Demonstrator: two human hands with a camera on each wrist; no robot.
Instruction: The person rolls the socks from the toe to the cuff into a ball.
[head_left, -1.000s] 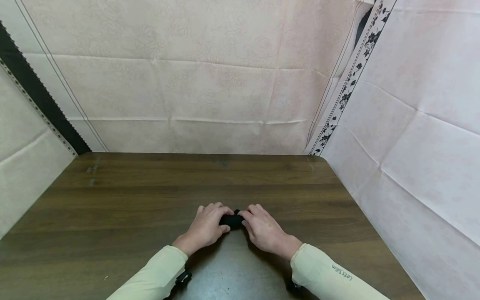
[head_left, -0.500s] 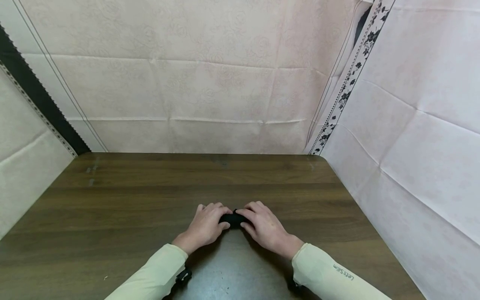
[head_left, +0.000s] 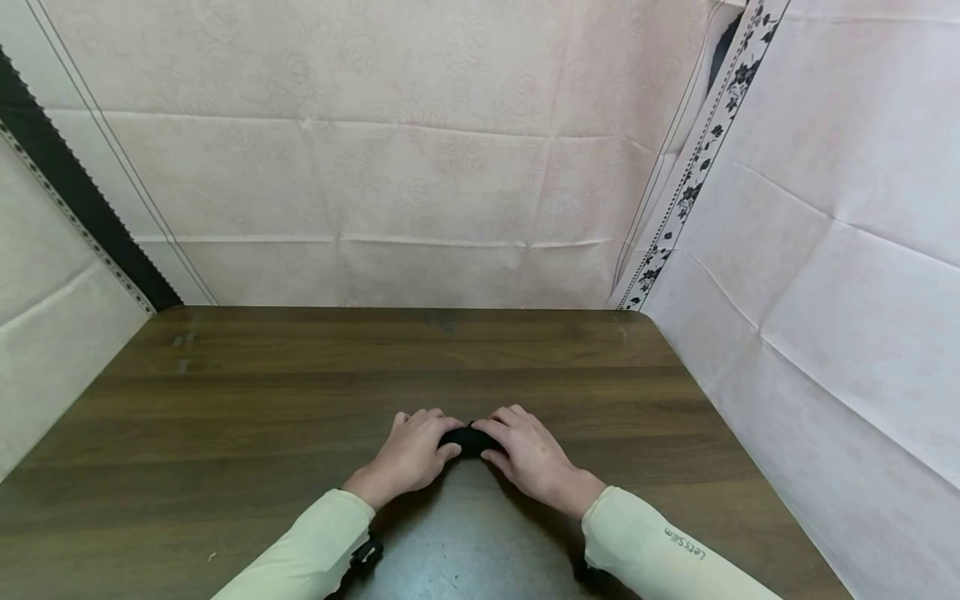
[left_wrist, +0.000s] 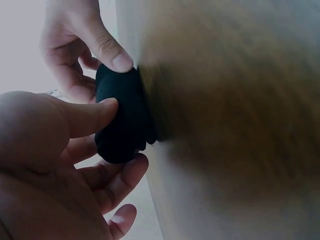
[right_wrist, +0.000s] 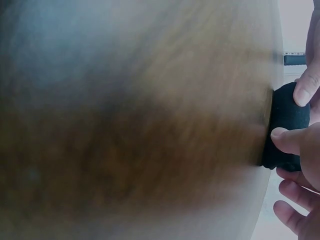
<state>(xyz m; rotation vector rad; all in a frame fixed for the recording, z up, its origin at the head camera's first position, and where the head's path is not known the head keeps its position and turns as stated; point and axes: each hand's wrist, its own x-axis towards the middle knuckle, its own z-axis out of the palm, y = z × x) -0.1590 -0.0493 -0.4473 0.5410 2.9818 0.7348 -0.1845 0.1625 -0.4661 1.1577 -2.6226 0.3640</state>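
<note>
A small black roll of soft cloth (head_left: 470, 442) lies on the table between the two hands; its exact kind cannot be told. My left hand (head_left: 408, 454) pinches its left end, thumb on the near side and fingers over the far side. At the other end, my right hand (head_left: 534, 458) holds it in the same way. The left wrist view shows the cloth roll (left_wrist: 122, 120) with both thumbs pressed on its face and loose folds along its lower edge. In the right wrist view the roll (right_wrist: 290, 115) touches the tabletop. Fingers hide both its ends.
The brown wood-grain table (head_left: 300, 392) spreads around the hands, with a shiny patch nearer the body. Pale patterned cloth (head_left: 420, 167) hangs behind the far edge, and more cloth (head_left: 840, 275) on the right. A tiny pale speck (head_left: 212, 556) lies at front left.
My right hand has shifted slightly left along the roll, its fingers reaching further over the top. The bit sticking up from the roll's top now looks flatter. The left hand stays nearly still.
</note>
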